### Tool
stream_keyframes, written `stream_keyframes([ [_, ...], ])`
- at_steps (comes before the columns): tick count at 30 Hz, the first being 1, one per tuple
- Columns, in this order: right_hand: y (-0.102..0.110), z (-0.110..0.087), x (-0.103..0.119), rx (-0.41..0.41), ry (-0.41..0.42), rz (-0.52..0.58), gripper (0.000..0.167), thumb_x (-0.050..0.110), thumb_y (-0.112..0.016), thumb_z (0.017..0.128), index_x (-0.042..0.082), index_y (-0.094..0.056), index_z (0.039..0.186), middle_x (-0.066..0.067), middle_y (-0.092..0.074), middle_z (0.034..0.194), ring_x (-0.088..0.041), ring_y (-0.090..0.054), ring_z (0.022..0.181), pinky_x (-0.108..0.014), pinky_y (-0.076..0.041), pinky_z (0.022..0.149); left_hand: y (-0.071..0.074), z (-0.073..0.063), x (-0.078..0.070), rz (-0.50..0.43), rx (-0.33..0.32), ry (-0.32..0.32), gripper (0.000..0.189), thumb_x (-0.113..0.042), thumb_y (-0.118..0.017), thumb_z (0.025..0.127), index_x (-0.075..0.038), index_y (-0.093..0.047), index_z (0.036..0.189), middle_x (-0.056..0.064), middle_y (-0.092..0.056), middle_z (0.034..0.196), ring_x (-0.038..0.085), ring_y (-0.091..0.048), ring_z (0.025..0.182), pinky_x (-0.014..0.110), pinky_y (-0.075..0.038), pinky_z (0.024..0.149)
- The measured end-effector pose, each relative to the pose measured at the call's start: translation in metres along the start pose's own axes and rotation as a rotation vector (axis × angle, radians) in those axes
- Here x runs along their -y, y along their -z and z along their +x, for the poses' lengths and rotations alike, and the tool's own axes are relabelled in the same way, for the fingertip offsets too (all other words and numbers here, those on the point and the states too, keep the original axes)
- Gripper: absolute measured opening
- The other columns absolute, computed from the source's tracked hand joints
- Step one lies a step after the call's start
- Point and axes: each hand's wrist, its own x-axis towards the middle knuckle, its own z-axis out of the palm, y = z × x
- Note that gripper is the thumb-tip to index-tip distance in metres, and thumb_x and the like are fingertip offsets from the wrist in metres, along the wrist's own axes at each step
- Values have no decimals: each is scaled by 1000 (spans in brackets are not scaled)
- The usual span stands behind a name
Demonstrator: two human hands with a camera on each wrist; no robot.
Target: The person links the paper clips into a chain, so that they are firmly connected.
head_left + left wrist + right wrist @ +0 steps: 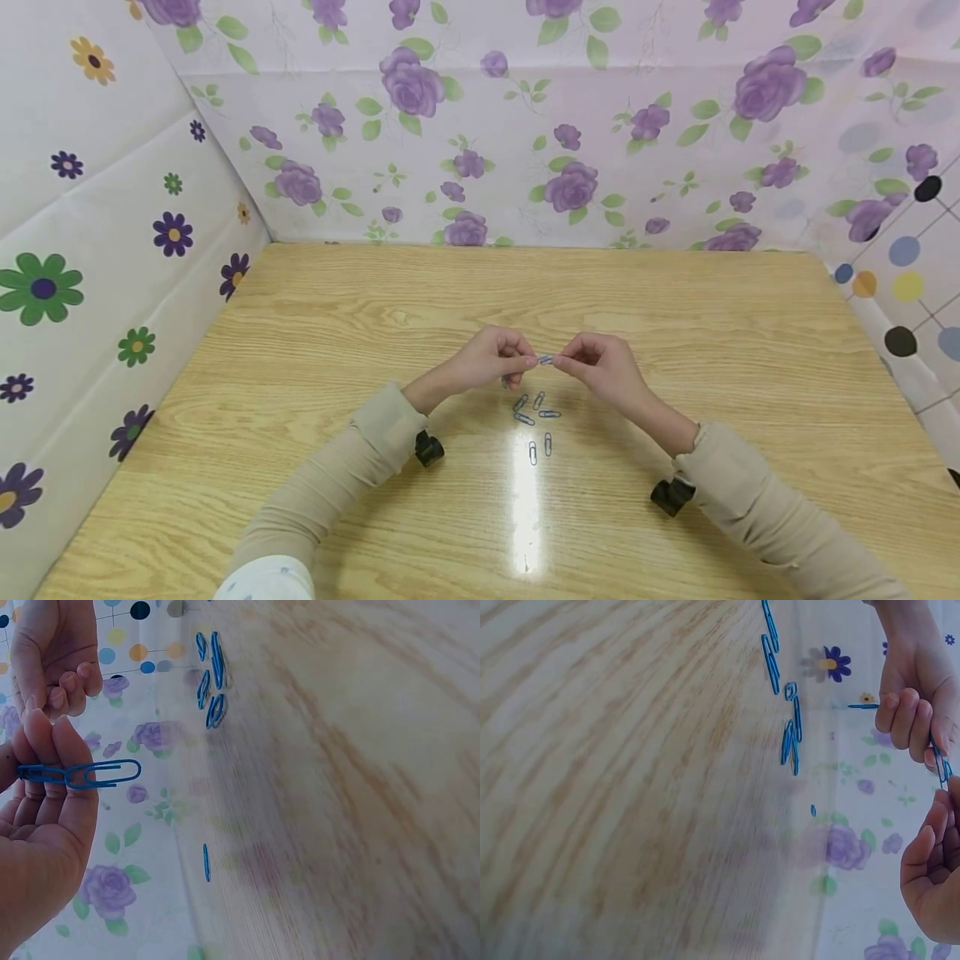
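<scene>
My left hand (491,360) and right hand (606,367) meet above the table, fingertips close together. Between them is a small blue paper clip (546,360), pinched by the thumb and fingers of each hand. In the left wrist view, linked blue paper clips (105,772) lie across the left hand's fingers, one clip sticking out past them. That end also shows beside the left hand in the right wrist view. Below the hands, several loose paper clips (524,419) lie on the table, two of them (533,452) nearer the front.
The wood-grain table (337,333) spreads out around the hands. A flowered cloth wall (480,125) stands behind it, with patterned cloth on the left and right sides. Black wrist cameras (429,450) sit under the rolled sleeves.
</scene>
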Motion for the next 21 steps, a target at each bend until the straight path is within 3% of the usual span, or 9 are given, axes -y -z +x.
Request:
stream_keyframes([
  [4,-1,0,0,-7,28,-28,8,9,-69,81,5,-65,76,-4,-62,72,-14,-50,56,-22,-41,49,0,0,0,-7,16,7,18,-2,-56,89,16,-57,91,4,-54,58,12,-52,50,24,-47,51],
  [10,-2,0,0,-17,67,-68,8,8,-69,81,5,-65,75,-4,-63,73,-15,-51,56,-23,-42,50,0,-1,-2,-2,35,-36,15,-1,-55,89,15,-57,87,4,-53,57,12,-52,50,23,-46,50],
  [21,6,0,-3,-50,75,-106,9,8,-69,80,4,-65,74,-4,-62,71,-12,-48,56,-21,-40,49,2,-5,-5,16,58,-65,14,-1,-55,89,13,-58,86,3,-53,57,12,-51,51,25,-45,51],
])
